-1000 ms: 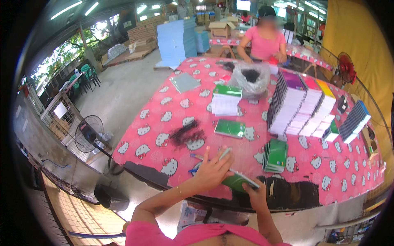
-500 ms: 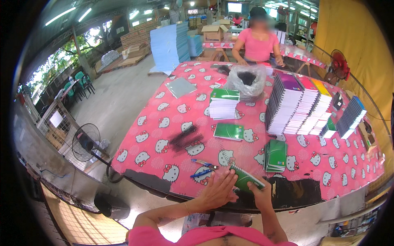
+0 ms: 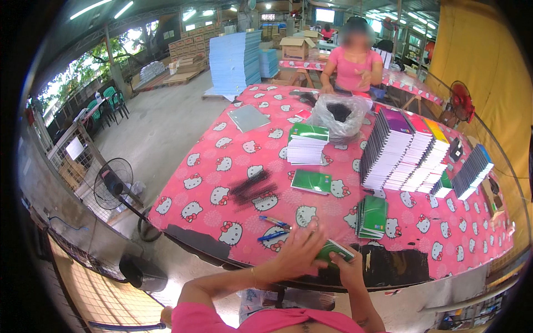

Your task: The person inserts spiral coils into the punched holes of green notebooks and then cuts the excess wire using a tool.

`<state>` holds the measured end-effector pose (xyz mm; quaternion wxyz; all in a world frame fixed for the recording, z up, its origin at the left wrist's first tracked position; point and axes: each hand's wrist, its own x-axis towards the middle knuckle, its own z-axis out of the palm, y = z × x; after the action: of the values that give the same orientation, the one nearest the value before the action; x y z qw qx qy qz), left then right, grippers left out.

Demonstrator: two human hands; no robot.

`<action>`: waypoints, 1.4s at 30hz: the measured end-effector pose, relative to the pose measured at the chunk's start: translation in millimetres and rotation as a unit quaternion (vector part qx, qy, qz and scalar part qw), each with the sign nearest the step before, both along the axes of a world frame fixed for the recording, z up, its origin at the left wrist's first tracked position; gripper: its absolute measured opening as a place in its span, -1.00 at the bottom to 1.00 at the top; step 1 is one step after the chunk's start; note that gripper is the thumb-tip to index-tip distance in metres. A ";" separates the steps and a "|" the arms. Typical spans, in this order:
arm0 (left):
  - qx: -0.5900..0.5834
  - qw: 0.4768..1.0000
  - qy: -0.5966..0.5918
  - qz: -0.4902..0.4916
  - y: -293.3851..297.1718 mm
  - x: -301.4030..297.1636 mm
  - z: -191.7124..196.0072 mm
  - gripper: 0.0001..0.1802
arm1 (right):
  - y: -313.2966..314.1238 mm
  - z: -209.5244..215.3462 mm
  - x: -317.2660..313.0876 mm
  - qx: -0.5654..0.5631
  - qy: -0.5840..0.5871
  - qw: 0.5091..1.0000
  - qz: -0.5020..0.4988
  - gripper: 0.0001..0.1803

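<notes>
– Head view, quick: where's the green notebook [image 3: 336, 251]?
– At the table's [image 3: 177, 213] near edge, a bit right of center. R hand [image 3: 348, 267] grips its right end, thumb on top, prob. to steady it w/o covering the rest.
– & L hand [image 3: 300, 250]?
– Spread wide by the left end; blurred, so can't tell if it's touching.
– Why's the blue-handled tool [image 3: 272, 236] there?
– Just left of L hand, prob. for a quick grab. Black coils [image 3: 252, 188] lie loose a bit farther off, likely same reason.
– Stacks?
– Low green stack [image 3: 373, 216] sits near R hand, prob. for a short reach. 3 tall stacks [image 3: 388, 150], topped purple, pink-red & yellow, stand far right, prob. sorted by cover color & clear of the elbows.
</notes>
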<state>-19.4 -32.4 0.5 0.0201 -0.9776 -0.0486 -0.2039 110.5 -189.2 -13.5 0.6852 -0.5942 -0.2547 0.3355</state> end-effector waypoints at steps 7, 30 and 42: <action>0.012 0.997 -0.053 0.052 4.1 6.8 24.2 0.02 | -1.8 -11.3 -2.2 -0.021 -0.063 0.995 0.073 -0.66; -0.077 0.996 -0.012 -0.032 -8.6 33.8 -18.9 -0.11 | 10.6 -58.9 34.1 -0.058 -0.165 0.983 0.059 -0.65; -0.106 0.991 0.076 -0.038 -15.6 22.3 -40.9 -0.05 | 21.3 -47.0 33.2 -0.032 -0.102 0.991 0.085 -0.60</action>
<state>2.9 -47.9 -40.4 -0.0874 -0.9880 -0.0309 -0.1235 143.7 -167.8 -60.5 0.6051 -0.6235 -0.3618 0.3380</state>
